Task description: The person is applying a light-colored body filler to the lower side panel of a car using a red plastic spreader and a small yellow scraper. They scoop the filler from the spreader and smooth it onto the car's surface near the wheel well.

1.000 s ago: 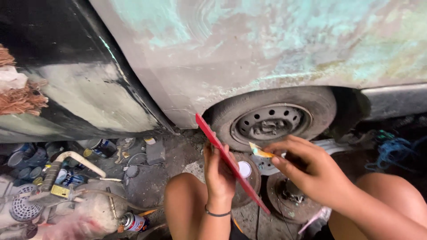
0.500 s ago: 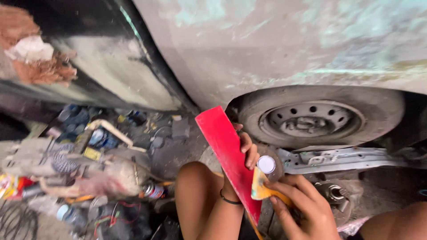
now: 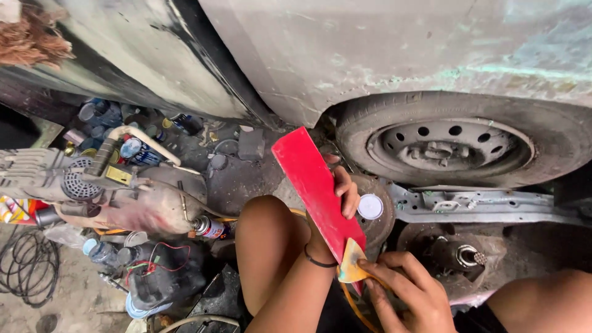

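Red plastic board [image 3: 317,194], gripped in left-hand fingers [image 3: 346,188], meets a yellow spreader [image 3: 351,266] pinched by the right hand [image 3: 407,293], below a primed car panel [image 3: 394,55] and wheel [image 3: 456,145]; flat, steady strokes would likely serve best.

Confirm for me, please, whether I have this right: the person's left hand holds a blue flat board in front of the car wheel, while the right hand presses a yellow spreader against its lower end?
Not quite: the flat board is red, not blue, as the head view shows. The left hand does hold it in front of the car wheel, and the right hand presses the yellow spreader against its lower end.
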